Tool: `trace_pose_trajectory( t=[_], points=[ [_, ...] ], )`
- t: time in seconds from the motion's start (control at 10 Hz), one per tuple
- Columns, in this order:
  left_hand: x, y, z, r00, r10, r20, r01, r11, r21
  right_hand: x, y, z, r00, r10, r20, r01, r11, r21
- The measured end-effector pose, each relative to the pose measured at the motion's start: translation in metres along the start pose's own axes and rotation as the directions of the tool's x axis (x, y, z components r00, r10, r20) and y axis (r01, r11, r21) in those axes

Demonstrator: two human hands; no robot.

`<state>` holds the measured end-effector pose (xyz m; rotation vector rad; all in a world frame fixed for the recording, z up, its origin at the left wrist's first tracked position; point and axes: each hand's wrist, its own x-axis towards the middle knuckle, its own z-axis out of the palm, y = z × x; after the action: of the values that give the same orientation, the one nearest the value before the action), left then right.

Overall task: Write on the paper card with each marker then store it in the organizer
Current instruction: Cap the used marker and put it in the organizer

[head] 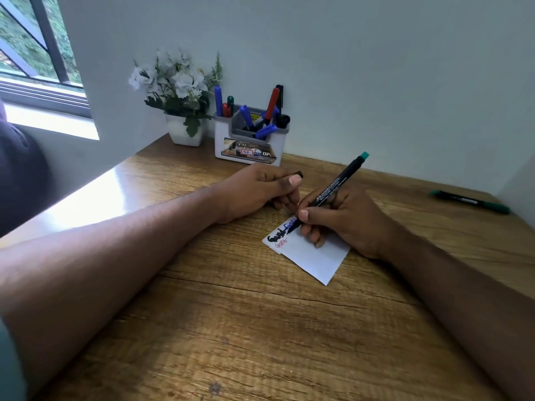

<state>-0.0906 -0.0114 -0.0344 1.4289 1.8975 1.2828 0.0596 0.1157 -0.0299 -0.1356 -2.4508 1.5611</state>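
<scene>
Partly, R hand (341, 218) hides card (315, 256) top

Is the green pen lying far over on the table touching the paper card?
Apart. The head view shows the green pen lying alone near the table's right edge, with bare wood and the right hand between it and the paper card.
</scene>
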Motion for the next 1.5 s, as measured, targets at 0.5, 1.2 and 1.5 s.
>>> trace_pose_trajectory(
  t=[0.5, 1.2, 1.5],
  points=[
    [-0.0003, 0.0007, -0.0004, 1.0, -0.012, 0.007, 0.012, 0.999, 0.029, 0.0007, -0.0021, 0.0004, 0.999, 0.008, 0.033, -0.007, 1.0, -0.028],
    [0.0009, 0.0, -0.0008, 1.0, -0.001, 0.021, 0.0, 0.999, 0.041, 0.0016, -0.0032, -0.0006, 0.999, 0.041, -0.004, -0.041, 0.999, -0.008],
    [0.0006, -0.001, -0.0011, 1.0, 0.0, 0.019, -0.001, 0.999, 0.037, 0.0021, -0.0026, -0.0005, 0.998, 0.058, -0.015, -0.058, 0.998, -0.009]
  ],
)
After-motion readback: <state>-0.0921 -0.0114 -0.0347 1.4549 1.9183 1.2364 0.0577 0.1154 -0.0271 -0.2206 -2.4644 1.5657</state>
